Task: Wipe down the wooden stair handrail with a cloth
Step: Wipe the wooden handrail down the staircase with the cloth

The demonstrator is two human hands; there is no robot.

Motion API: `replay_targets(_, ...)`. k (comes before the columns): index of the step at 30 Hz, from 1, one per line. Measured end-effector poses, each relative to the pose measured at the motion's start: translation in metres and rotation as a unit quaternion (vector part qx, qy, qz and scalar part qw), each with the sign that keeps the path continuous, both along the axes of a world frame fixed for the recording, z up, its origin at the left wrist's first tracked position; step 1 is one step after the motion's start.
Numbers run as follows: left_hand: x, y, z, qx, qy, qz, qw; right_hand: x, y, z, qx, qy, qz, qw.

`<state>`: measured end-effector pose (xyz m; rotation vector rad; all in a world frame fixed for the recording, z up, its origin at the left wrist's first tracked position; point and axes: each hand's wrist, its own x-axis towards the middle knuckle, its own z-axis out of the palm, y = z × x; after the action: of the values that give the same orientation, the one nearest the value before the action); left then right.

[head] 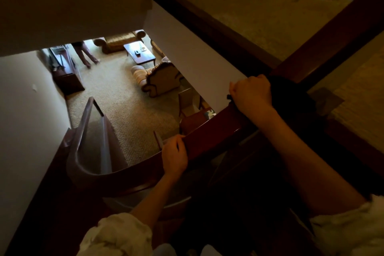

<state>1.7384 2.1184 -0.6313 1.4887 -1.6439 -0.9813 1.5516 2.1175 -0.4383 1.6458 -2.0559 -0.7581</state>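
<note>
A dark red-brown wooden handrail (pixel 209 137) runs diagonally from the lower left curve up to the right. My left hand (pixel 174 157) grips the rail near its middle, fingers curled over the far edge. Farther up, my right hand (pixel 252 94) is curled over the rail and holds a dark cloth (pixel 291 91) against it. The cloth is bunched in shadow behind and right of that hand. Both sleeves are white.
The rail overlooks a drop to a carpeted living room with a coffee table (pixel 139 52), armchairs (pixel 160 79) and a standing person's legs (pixel 85 53). A white wall (pixel 197 58) borders the opening. The upper carpeted landing (pixel 270 10) lies to the right.
</note>
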Motion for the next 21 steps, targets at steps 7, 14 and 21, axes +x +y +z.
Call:
replay_targets(7,0.004,-0.002,-0.008,-0.068,0.021,-0.018,0.997,0.094,0.024,-0.098,-0.072,-0.176,0.081,0.978)
replay_targets(14,0.002,-0.001,0.003,0.001,0.025,-0.004,1.0,0.021,0.037,-0.074,-0.399,-0.265,0.135,0.867)
replay_targets(21,0.002,0.001,0.007,0.016,0.014,0.008,1.0,-0.029,0.035,-0.057,-0.668,-0.368,0.065,0.643)
